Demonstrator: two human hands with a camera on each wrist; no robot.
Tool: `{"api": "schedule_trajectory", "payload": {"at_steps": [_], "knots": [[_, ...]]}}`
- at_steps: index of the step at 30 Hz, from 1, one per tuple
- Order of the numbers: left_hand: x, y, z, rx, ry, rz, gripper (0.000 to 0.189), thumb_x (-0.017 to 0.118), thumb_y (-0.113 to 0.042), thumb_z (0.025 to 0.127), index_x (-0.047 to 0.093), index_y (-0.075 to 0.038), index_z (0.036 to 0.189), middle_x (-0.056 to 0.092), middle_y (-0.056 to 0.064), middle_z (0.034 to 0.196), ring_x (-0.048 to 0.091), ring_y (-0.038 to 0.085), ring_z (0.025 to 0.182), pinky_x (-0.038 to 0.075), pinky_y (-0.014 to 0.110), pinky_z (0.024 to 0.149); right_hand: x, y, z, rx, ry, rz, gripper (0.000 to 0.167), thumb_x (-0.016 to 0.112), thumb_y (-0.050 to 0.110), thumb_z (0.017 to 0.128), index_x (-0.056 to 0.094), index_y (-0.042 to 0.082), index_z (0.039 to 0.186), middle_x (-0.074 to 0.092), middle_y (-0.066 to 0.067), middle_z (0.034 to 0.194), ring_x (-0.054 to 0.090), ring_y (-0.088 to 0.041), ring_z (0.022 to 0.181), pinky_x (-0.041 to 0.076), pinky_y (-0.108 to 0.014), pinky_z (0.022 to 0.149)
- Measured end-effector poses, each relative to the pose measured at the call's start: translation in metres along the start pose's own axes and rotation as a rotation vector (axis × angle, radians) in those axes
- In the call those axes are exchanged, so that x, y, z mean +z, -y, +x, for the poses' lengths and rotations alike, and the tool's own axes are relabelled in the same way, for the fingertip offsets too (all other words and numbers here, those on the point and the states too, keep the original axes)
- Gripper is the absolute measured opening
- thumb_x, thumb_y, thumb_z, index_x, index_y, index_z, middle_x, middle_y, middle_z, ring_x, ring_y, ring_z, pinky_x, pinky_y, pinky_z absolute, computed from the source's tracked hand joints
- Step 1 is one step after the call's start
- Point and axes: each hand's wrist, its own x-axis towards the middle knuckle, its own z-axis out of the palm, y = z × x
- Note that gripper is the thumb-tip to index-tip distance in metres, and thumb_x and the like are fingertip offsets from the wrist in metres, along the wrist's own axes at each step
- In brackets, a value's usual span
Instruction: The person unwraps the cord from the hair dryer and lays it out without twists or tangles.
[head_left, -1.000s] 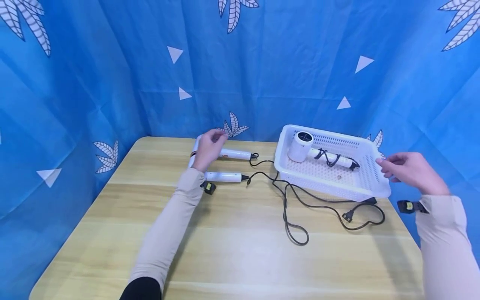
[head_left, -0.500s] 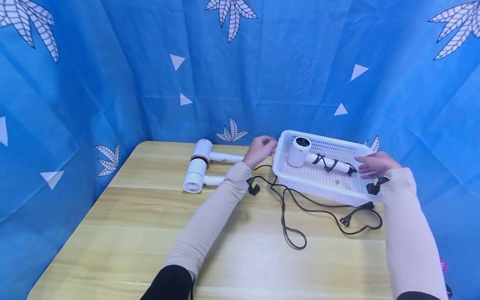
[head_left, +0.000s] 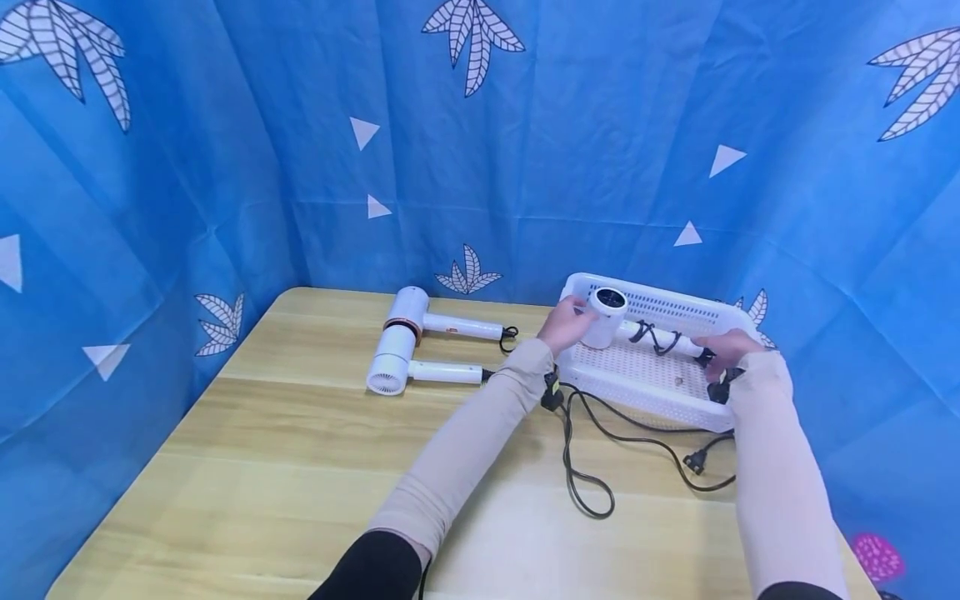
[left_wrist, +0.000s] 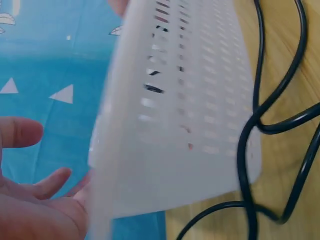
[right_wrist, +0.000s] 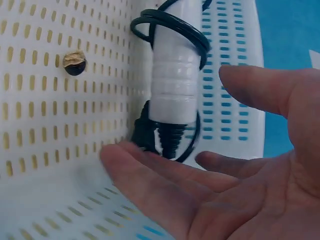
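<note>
A white hair dryer (head_left: 603,327) lies in a white perforated plastic basket (head_left: 652,398), its black cord wound round the handle. My left hand (head_left: 566,325) reaches over the basket's left rim, fingertips right at the dryer's head in the head view. Spread thumb and fingers show in the left wrist view, where the basket wall (left_wrist: 165,165) hides the dryer. My right hand (head_left: 726,346) is inside the basket at the handle's cord end. In the right wrist view its parted thumb and fingers extend around the tip of the handle (right_wrist: 175,95), close to the black plug (right_wrist: 142,131).
Two more white hair dryers (head_left: 461,326) (head_left: 446,372) lie on the wooden table (head_left: 262,467), left of the basket. A black cord (head_left: 588,483) with a plug (head_left: 696,461) trails in front of it. A small dark-and-tan bit (right_wrist: 75,63) lies on the basket floor. Blue curtain (head_left: 480,167) hangs behind.
My left hand has moved right from above the table's hair dryers to the dryer head in the basket. My right hand has come in from beyond the basket's right rim to the handle's end.
</note>
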Motion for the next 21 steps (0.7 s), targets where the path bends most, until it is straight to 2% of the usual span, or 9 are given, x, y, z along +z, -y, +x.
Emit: {"api": "schedule_trajectory", "payload": {"at_steps": [2,5,8,11,15,18,21], "knots": [[0.006,-0.003,0.001,-0.005,0.011,0.004,0.047,0.062,-0.029,0.102,0.054,-0.007,0.142,0.066,0.013,0.136,0.064,0.028,0.125,0.052,0.039,0.106,0.000,-0.001,0.002,-0.003,0.011,0.045,0.083,0.043,0.049,0.106,0.024,-0.017,0.153,0.072,-0.029,0.116,0.076,-0.026,0.091,0.050,-0.056,0.105],[0.013,-0.005,0.005,-0.012,0.058,-0.042,0.053,0.063,-0.024,0.100,0.050,-0.005,0.147,0.062,0.015,0.143,0.060,0.029,0.132,0.049,0.039,0.112,0.001,0.000,0.006,0.010,-0.013,0.081,0.076,0.043,0.045,0.108,0.034,-0.021,0.145,0.074,-0.026,0.102,0.076,-0.024,0.088,0.058,-0.046,0.094],[0.020,-0.005,0.012,-0.068,0.109,-0.140,0.057,0.064,-0.018,0.096,0.046,-0.002,0.148,0.057,0.016,0.148,0.055,0.030,0.139,0.043,0.040,0.118,0.003,0.000,0.012,0.038,-0.054,0.119,0.062,0.045,0.040,0.108,0.041,-0.013,0.138,0.071,-0.010,0.085,0.071,-0.021,0.084,0.054,-0.036,0.081],[0.026,-0.002,0.020,-0.144,0.104,-0.210,0.057,0.065,-0.011,0.093,0.046,0.001,0.145,0.055,0.016,0.148,0.053,0.029,0.140,0.039,0.040,0.121,0.005,0.001,0.018,0.025,-0.069,0.108,0.046,0.046,0.033,0.107,0.049,-0.009,0.127,0.068,-0.004,0.076,0.069,-0.020,0.080,0.050,-0.033,0.076],[0.032,0.004,0.027,-0.192,0.066,-0.183,0.065,0.066,-0.008,0.089,0.042,0.001,0.148,0.051,0.017,0.151,0.051,0.028,0.140,0.038,0.038,0.122,0.006,0.003,0.026,-0.039,-0.058,0.055,0.034,0.048,0.023,0.106,0.055,-0.009,0.114,0.070,-0.002,0.075,0.070,-0.017,0.076,0.053,-0.030,0.075],[0.035,0.006,0.026,-0.222,0.055,-0.167,0.076,0.068,-0.009,0.088,0.033,-0.001,0.155,0.047,0.017,0.154,0.049,0.028,0.142,0.037,0.038,0.122,0.008,0.005,0.030,-0.063,-0.034,0.086,0.033,0.050,0.015,0.104,0.053,-0.013,0.121,0.071,-0.003,0.083,0.069,-0.015,0.080,0.057,-0.032,0.079],[0.038,0.008,0.024,-0.276,0.051,-0.163,0.085,0.069,-0.010,0.088,0.023,-0.004,0.160,0.043,0.015,0.159,0.045,0.028,0.147,0.035,0.038,0.124,0.010,0.004,0.033,-0.057,-0.015,0.130,0.041,0.053,0.010,0.100,0.048,-0.017,0.132,0.071,-0.010,0.096,0.069,-0.016,0.087,0.060,-0.033,0.082]]}}
